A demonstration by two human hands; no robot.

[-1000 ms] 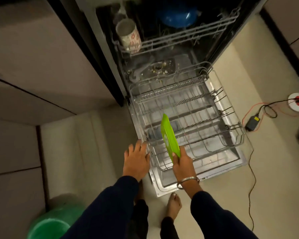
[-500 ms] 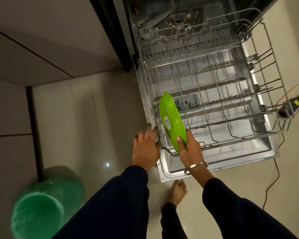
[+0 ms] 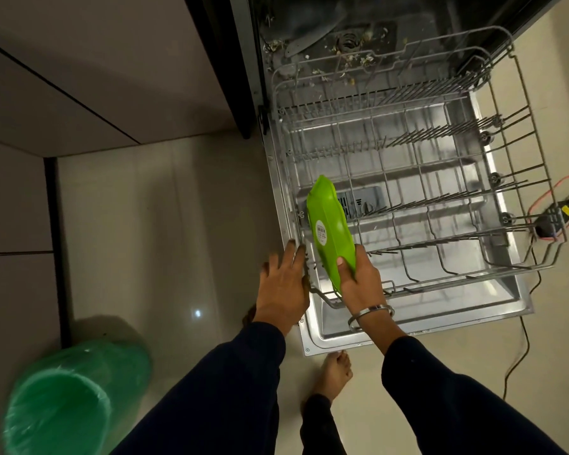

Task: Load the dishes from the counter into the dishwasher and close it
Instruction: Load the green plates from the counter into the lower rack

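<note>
A bright green plate (image 3: 329, 224) stands on edge at the near-left corner of the pulled-out lower rack (image 3: 440, 205), its underside with a white sticker facing left. My right hand (image 3: 358, 279) grips the plate's near rim, thumb on the underside. My left hand (image 3: 284, 284) lies with straight fingers against the rack's left rim, beside the plate. The rack sits over the lowered dishwasher door (image 3: 404, 326). Apart from the plate, the rack holds no dishes.
Food scraps lie around the dishwasher's drain (image 3: 349, 41). A green bin (image 3: 63, 402) stands on the floor at lower left. A black adapter with cables (image 3: 552, 221) lies right of the rack. My bare foot (image 3: 334, 372) is just before the door's edge. Cabinet fronts fill the left.
The view has dropped closer to the lower rack, so the upper rack with mug and blue bowl left the frame. The plate has tilted, showing its underside, and sits lower in the rack's corner.
</note>
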